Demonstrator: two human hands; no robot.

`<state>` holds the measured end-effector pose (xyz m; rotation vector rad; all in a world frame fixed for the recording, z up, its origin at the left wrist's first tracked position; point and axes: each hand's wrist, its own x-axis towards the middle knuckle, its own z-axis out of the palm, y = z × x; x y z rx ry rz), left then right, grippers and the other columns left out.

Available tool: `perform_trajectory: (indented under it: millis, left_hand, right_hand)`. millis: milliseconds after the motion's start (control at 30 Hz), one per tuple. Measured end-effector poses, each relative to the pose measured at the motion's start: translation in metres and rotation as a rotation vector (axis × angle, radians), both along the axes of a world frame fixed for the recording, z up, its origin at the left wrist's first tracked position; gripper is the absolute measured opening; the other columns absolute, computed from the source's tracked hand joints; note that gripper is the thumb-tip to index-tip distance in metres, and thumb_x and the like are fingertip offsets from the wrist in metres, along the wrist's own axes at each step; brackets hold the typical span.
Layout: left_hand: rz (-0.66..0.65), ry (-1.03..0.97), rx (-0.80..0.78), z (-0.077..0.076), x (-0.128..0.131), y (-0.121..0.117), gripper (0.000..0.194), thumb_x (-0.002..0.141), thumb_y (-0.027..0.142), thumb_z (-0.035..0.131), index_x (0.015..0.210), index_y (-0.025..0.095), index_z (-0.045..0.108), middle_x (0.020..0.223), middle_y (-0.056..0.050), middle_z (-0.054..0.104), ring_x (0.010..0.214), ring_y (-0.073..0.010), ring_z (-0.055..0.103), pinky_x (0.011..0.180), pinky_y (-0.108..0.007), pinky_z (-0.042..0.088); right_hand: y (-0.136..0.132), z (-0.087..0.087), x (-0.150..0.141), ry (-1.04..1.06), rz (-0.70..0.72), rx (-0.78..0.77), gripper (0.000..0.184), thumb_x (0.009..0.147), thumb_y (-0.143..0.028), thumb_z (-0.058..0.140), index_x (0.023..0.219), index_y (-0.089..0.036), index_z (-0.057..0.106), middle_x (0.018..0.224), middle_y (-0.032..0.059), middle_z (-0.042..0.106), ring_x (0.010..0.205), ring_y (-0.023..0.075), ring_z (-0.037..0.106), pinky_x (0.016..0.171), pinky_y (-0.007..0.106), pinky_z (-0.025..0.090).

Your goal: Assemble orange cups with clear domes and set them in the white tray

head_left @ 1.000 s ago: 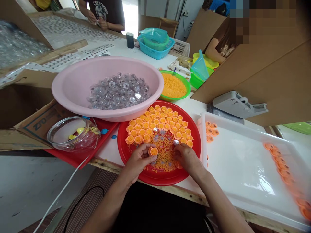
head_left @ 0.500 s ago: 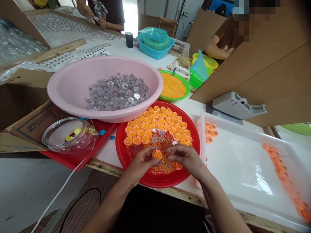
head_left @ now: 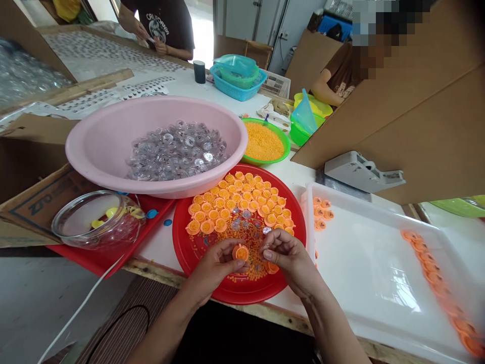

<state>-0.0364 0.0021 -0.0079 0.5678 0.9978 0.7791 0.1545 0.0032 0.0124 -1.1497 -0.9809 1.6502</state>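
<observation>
My left hand (head_left: 217,264) pinches a small orange plastic cup (head_left: 241,253) with orange filling, its opening turned toward me. Just to its right, my right hand (head_left: 291,262) has thumb and fingertips pressed together; a hint of something transparent shows there, too small to name. Both hands are over the front of a round red tray (head_left: 181,247). Many similar orange cups (head_left: 220,202) crowd the tray's back half. Loose orange beads and a few transparent discs (head_left: 246,215) lie scattered in its middle. One more cup (head_left: 272,268) is partly hidden beneath my right hand.
A pink basin (head_left: 91,146) of transparent caps stands behind left, a green bowl (head_left: 285,151) of orange beads behind. On the right, a white tray (head_left: 364,253) holds rows of orange pieces. A glass bowl (head_left: 76,227) and cardboard box (head_left: 34,202) sit left. Two people work beyond.
The whole view has shifted slightly, so things appear a little lower and further left. My left hand keeps the orange cup; my right hand stays close beside it, fingertips together.
</observation>
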Motion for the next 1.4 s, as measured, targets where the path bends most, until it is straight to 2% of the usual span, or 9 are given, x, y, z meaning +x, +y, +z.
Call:
perform_trajectory:
  millis: [167,400,633,833,1033,1233,1400]
  left_hand:
    - [-0.027,0.001,0.017,0.004,0.002,-0.001,0.038,0.066,0.025,0.080,0.101,0.019,0.066,0.095,-0.002,0.070,0.084,-0.0212,0.070,0.083,-0.037,0.056]
    - [-0.051,-0.009,0.023,0.007,0.003,-0.001,0.038,0.066,0.027,0.080,0.101,0.020,0.066,0.095,-0.002,0.071,0.086,-0.0229,0.070,0.082,-0.038,0.056]
    - [-0.085,-0.015,0.028,0.005,0.005,-0.001,0.042,0.064,0.027,0.081,0.103,0.020,0.066,0.102,-0.006,0.072,0.096,-0.0253,0.067,0.085,-0.039,0.054]
    - [-0.143,-0.001,0.041,0.008,0.004,-0.002,0.041,0.065,0.026,0.080,0.104,0.020,0.067,0.099,-0.006,0.072,0.094,-0.0247,0.067,0.087,-0.039,0.051]
    - [-0.250,0.036,0.133,0.010,0.006,0.001,0.036,0.069,0.024,0.077,0.104,0.017,0.069,0.102,-0.009,0.071,0.102,-0.0258,0.064,0.093,-0.039,0.046]
    - [-0.268,0.050,0.204,0.008,0.012,0.000,0.038,0.073,0.027,0.074,0.109,0.018,0.069,0.107,-0.010,0.071,0.105,-0.0269,0.063,0.095,-0.038,0.045]
    - [-0.248,0.062,0.273,0.002,0.017,-0.001,0.035,0.076,0.025,0.070,0.111,0.021,0.070,0.108,-0.008,0.071,0.104,-0.0266,0.063,0.095,-0.037,0.045]
  right_hand:
    - [-0.003,-0.001,0.001,0.027,0.021,-0.050,0.020,0.073,-0.023,0.077,0.089,-0.021,0.065,0.076,-0.0005,0.066,0.067,0.0123,0.062,0.068,0.026,0.050]
    - [-0.004,0.000,0.000,-0.104,-0.049,0.003,0.018,0.070,-0.021,0.079,0.081,-0.021,0.065,0.073,-0.0019,0.066,0.068,0.0114,0.061,0.064,0.023,0.049]
    - [-0.001,-0.005,-0.002,-0.095,0.137,-0.055,0.017,0.073,-0.028,0.076,0.078,-0.019,0.062,0.072,-0.0017,0.064,0.069,0.0140,0.065,0.068,0.028,0.054]
    - [0.000,-0.011,-0.001,-0.040,0.209,-0.079,0.022,0.073,-0.030,0.076,0.079,-0.019,0.057,0.073,-0.0028,0.062,0.065,0.0130,0.065,0.064,0.026,0.053]
    - [0.000,-0.011,0.000,-0.150,0.191,-0.006,0.015,0.073,-0.025,0.075,0.077,-0.019,0.062,0.075,-0.0015,0.062,0.068,0.0130,0.062,0.064,0.026,0.051]
    - [-0.001,-0.023,0.001,-0.232,0.159,-0.042,0.017,0.071,-0.028,0.076,0.078,-0.018,0.063,0.072,-0.0012,0.062,0.066,0.0129,0.060,0.062,0.026,0.051]
    - [-0.002,-0.029,0.001,-0.377,0.094,0.032,0.022,0.067,-0.026,0.079,0.077,-0.019,0.061,0.073,-0.0023,0.059,0.067,0.0127,0.057,0.061,0.025,0.049]
